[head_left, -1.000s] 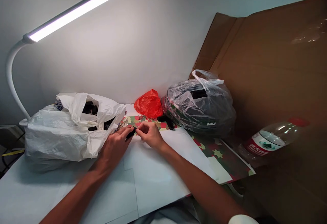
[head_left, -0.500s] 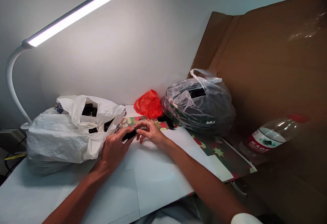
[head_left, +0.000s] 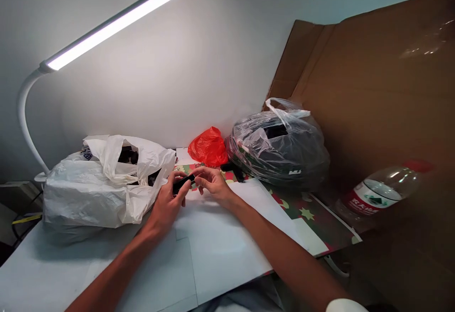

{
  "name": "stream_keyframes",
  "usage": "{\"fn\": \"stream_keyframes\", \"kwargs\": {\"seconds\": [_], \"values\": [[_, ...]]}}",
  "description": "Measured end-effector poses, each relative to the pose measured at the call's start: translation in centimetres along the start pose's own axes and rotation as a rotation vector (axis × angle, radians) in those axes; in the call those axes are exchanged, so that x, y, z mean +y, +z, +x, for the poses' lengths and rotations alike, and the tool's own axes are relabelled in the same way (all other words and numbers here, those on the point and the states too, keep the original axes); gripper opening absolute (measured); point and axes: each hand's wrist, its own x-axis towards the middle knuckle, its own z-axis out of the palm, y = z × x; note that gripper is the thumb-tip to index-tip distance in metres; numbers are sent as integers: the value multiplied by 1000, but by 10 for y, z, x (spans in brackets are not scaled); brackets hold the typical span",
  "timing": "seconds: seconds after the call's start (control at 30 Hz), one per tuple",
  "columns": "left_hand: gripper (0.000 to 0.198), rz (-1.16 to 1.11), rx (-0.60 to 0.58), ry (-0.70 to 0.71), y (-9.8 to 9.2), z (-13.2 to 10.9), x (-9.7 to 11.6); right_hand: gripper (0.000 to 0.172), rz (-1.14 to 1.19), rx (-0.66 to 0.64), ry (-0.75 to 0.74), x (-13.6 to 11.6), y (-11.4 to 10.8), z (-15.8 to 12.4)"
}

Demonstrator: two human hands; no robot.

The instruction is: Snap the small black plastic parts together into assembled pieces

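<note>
Big brown cardboard sheet (head_left: 373, 89) leans up along the right side. The white desk (head_left: 53, 274) is under a bar lamp (head_left: 124, 15), with white paper sheets (head_left: 213, 241) laid over some red-and-green star-patterned wrapping paper (head_left: 302, 210). A stuffed white plastic bag (head_left: 88, 193) sits on the left, a clear plastic bag (head_left: 280, 146) full of dark stuff is back right, a water bottle (head_left: 380, 191) lies on its side by the cardboard, and a little red bag (head_left: 209, 146) is against the wall between the two big bags. Both hands meet just above the desk, close in front of the white bag's mouth. They share a small black piece (head_left: 182, 184). Its long axis runs across from left to right and tips up a bit toward the right. The left hand (head_left: 167, 203) has a narrow grip closed on the lower left end, and the right hand (head_left: 213, 184) looks pinched on the upper right end with its fingertips. So the piece sits between the two grips, with more of it on the left hand's side. Too small to say what it actually is.
</note>
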Motion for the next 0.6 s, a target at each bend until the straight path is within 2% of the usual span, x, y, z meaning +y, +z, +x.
{"fn": "stream_keyframes", "kwargs": {"seconds": [0.13,0.23,0.43,0.6], "values": [[51,-321,-121,-161,0,7,-7,44,-39,-14,-33,-1,2,0],[55,-441,-165,-228,3,9,-10,45,-34,-37,-31,-1,3,0],[53,-454,-89,-253,7,6,-3,42,-25,-36,-28,-1,3,0],[54,-479,-74,-317,6,5,0,41,-33,-47,-42,1,1,1]]}}
